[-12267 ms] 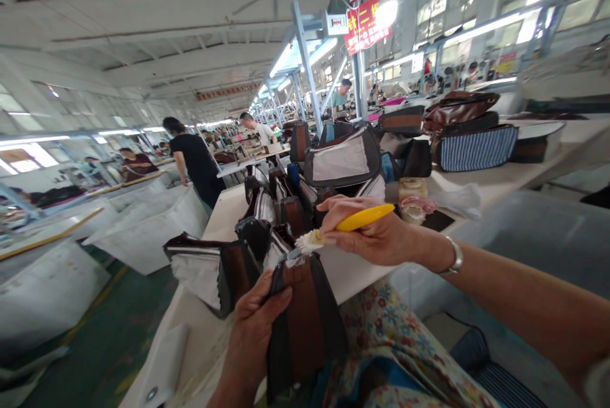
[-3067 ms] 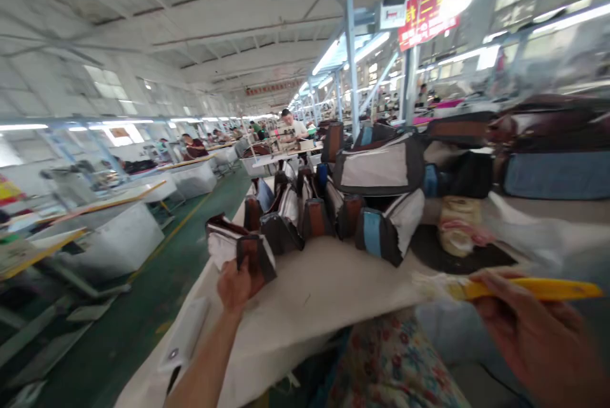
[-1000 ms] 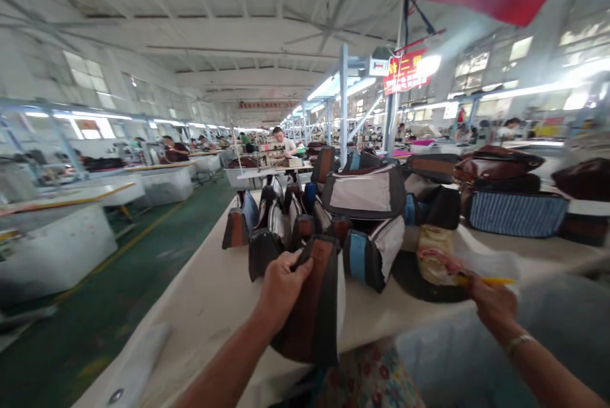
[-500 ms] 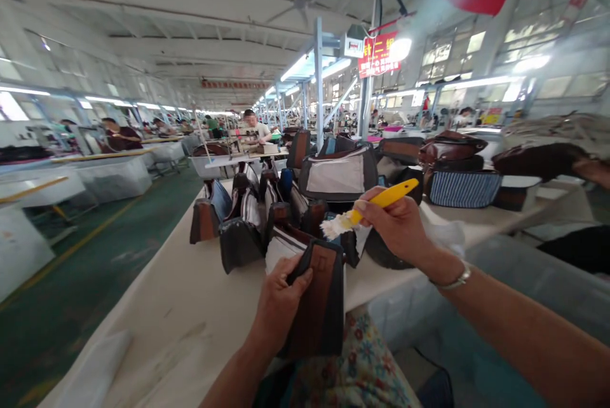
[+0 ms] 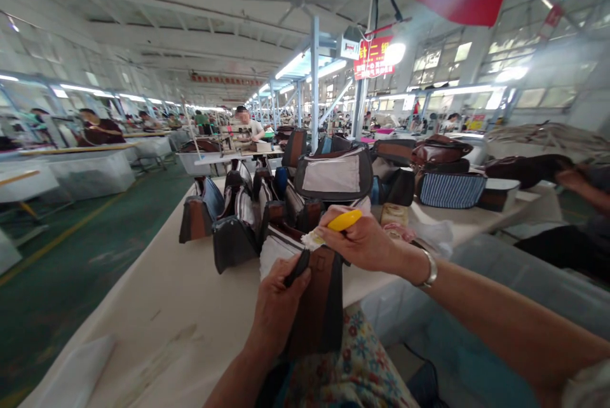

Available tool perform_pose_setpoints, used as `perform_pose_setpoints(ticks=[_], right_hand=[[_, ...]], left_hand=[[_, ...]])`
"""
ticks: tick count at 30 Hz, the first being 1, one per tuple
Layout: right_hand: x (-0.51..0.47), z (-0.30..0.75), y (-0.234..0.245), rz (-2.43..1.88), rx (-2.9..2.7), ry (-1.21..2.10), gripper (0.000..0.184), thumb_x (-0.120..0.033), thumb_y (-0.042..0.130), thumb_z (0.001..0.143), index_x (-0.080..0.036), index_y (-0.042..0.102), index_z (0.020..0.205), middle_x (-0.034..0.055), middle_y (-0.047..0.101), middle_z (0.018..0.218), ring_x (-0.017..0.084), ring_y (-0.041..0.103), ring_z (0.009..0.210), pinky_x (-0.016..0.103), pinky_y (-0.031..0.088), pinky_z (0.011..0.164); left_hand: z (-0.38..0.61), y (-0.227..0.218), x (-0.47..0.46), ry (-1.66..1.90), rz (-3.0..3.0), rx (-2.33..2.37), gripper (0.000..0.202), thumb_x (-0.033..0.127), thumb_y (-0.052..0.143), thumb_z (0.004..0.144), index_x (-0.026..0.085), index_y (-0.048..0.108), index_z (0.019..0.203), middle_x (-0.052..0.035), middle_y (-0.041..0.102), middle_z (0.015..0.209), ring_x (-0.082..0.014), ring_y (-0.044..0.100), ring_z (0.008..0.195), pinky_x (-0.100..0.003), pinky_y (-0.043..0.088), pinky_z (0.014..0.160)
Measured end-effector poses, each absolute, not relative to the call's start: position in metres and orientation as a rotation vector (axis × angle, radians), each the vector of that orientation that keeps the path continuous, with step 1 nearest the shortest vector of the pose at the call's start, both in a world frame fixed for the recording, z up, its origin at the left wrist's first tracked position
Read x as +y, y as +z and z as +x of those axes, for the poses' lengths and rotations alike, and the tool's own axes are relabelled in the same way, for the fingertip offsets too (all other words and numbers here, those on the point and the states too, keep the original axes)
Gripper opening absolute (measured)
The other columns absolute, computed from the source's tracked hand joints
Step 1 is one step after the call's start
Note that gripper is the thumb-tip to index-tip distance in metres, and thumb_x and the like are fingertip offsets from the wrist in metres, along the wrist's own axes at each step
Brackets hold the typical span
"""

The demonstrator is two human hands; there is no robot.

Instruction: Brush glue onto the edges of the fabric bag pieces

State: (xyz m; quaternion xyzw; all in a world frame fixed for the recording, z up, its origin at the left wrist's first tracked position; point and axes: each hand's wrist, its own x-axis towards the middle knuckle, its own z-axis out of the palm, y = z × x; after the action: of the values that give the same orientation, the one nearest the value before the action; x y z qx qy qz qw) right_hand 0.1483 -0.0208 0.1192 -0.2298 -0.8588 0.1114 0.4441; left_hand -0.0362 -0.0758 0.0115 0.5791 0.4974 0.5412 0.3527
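My left hand (image 5: 277, 305) grips a brown and black bag (image 5: 318, 306) held upright at the near edge of the white table (image 5: 143, 306). The thumb presses a black flap at the bag's top. My right hand (image 5: 363, 244) is closed on a yellow-handled brush (image 5: 342, 222). The brush's white bristles touch the bag's upper edge. A metal bracelet is on my right wrist.
Several finished bags (image 5: 238, 217) stand in rows on the table beyond my hands. A larger grey and white bag (image 5: 333, 173) and a striped bag (image 5: 450, 189) sit further back. A round tin (image 5: 393, 214) lies at right. Other people work at distant tables. A clear bin (image 5: 500, 281) is at right.
My right hand has brought the brush down from above onto the bag's top edge. My left hand still holds the same bag, picked up after the previous one was set down.
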Motion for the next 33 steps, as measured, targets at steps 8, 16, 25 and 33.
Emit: perform_pose_setpoints(ticks=[8, 16, 25, 33], right_hand=[[-0.020, 0.184, 0.131, -0.656, -2.297, 0.107, 0.017, -0.023, 0.056, 0.091, -0.018, 0.057, 0.075, -0.0011, 0.057, 0.067, 0.010, 0.047, 0.057, 0.025, 0.036, 0.057], [-0.031, 0.173, 0.129, -0.629, -2.296, 0.212, 0.016, -0.022, 0.056, 0.090, -0.018, 0.056, 0.074, -0.0035, 0.054, 0.063, 0.008, 0.046, 0.052, 0.022, 0.037, 0.054], [-0.024, 0.175, 0.131, -0.640, -2.270, 0.204, 0.020, -0.024, 0.054, 0.090, -0.019, 0.055, 0.071, -0.0030, 0.052, 0.061, 0.010, 0.043, 0.053, 0.025, 0.034, 0.053], [-0.020, 0.154, 0.129, -0.639, -2.146, 0.404, 0.022, -0.029, 0.054, 0.091, -0.018, 0.056, 0.072, -0.0025, 0.052, 0.064, 0.010, 0.044, 0.054, 0.023, 0.033, 0.051]], left_hand=[[-0.035, 0.011, -0.077, 1.428, 1.551, 1.340, 0.033, 0.038, 0.062, 0.087, 0.027, 0.071, 0.116, -0.0024, 0.066, 0.106, -0.0208, 0.060, 0.106, -0.032, 0.042, 0.096], [-0.034, 0.012, -0.078, 1.468, 1.593, 1.357, 0.031, 0.037, 0.062, 0.086, 0.027, 0.072, 0.114, -0.0019, 0.067, 0.106, -0.0206, 0.060, 0.105, -0.031, 0.043, 0.095], [-0.031, 0.011, -0.079, 1.537, 1.745, 1.487, 0.025, 0.032, 0.063, 0.086, 0.025, 0.073, 0.108, -0.0017, 0.066, 0.095, -0.0191, 0.062, 0.091, -0.029, 0.048, 0.084], [-0.024, -0.006, -0.083, 1.553, 2.058, 1.606, 0.025, 0.014, 0.053, 0.090, 0.020, 0.067, 0.109, -0.0035, 0.061, 0.092, -0.0167, 0.060, 0.087, -0.028, 0.050, 0.081]])
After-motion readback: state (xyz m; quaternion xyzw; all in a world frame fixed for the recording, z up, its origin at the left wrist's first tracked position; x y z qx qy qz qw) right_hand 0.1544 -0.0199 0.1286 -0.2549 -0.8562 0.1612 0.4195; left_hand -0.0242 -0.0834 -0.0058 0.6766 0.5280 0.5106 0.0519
